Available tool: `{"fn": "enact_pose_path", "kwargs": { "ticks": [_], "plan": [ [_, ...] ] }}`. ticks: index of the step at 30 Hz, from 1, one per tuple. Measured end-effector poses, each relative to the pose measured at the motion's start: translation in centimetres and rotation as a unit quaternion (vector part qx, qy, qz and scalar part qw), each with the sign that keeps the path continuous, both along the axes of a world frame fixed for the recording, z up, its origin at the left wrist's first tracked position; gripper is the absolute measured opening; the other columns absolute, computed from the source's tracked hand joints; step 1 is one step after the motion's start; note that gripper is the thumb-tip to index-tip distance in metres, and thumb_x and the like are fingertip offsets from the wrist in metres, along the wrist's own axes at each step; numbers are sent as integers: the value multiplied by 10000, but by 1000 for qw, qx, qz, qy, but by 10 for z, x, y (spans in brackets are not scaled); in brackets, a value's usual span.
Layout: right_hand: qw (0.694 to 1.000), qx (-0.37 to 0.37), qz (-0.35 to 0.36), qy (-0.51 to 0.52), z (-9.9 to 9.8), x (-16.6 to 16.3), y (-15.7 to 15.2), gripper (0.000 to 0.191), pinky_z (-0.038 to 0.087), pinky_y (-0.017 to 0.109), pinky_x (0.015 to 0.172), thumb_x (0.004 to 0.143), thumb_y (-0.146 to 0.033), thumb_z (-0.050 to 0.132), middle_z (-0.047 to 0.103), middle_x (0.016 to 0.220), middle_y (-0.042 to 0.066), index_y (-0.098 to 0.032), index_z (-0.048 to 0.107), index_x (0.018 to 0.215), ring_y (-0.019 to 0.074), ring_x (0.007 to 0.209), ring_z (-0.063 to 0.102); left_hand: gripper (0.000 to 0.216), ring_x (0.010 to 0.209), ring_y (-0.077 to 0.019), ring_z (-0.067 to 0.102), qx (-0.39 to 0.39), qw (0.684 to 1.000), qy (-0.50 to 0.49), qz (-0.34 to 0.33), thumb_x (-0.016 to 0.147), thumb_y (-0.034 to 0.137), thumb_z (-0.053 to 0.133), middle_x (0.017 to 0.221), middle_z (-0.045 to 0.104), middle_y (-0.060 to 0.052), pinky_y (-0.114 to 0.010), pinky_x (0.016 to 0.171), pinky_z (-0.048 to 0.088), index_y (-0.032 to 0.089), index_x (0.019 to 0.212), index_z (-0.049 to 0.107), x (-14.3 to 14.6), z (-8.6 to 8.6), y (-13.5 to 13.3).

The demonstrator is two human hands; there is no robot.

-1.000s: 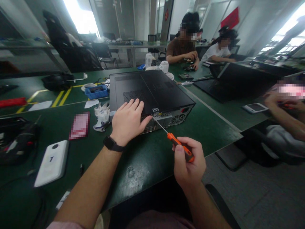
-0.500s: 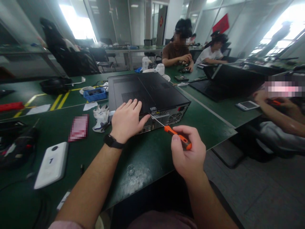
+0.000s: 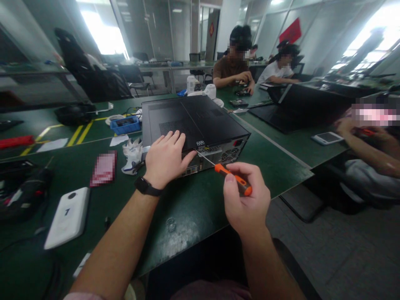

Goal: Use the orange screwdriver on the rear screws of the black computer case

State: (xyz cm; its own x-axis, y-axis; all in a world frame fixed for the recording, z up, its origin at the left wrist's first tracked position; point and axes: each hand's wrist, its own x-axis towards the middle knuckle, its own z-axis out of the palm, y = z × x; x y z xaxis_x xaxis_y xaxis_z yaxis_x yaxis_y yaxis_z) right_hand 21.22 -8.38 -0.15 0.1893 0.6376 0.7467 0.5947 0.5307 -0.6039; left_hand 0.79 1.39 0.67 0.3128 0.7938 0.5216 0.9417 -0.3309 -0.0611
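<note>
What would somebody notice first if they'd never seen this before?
Probably the big black case in the middle, on the green table, with the left hand spread on its near edge. Next, the orange screwdriver in the right hand, pointing at that edge by the left thumb. Then the white slab marked 1, at the left.

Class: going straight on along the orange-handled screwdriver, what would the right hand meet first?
Probably the black, boxy computer case, toward which the screwdriver points; the left hand's thumb sits close, so depth is unclear.
</note>
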Motion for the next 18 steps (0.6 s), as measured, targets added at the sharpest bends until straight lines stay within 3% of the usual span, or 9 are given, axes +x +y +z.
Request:
{"fn": "enact_pose_path", "kwargs": {
  "ticks": [7,18],
  "plan": [
    [999,37,20,13,-39,-3,-8,174,631,313,693,997,-182,646,761,959,31,-237,698,1154,181,770,757,598,1476,-428,652,-6,1000,1,1,1103,512,564,1596,673,-257,-563,1214,529,78,1500,670,-1,-1,0],
    [999,36,28,27,-51,-2,-7,204,654,328,688,1005,-173,645,781,959,35,-235,708,1189,189,758,780,577,1488,-430,641,-10,1000,-4,-3,1101,496,569,1593,675,-257,-573,1221,525,81,1487,676,0,2,-2]
  ]
}}
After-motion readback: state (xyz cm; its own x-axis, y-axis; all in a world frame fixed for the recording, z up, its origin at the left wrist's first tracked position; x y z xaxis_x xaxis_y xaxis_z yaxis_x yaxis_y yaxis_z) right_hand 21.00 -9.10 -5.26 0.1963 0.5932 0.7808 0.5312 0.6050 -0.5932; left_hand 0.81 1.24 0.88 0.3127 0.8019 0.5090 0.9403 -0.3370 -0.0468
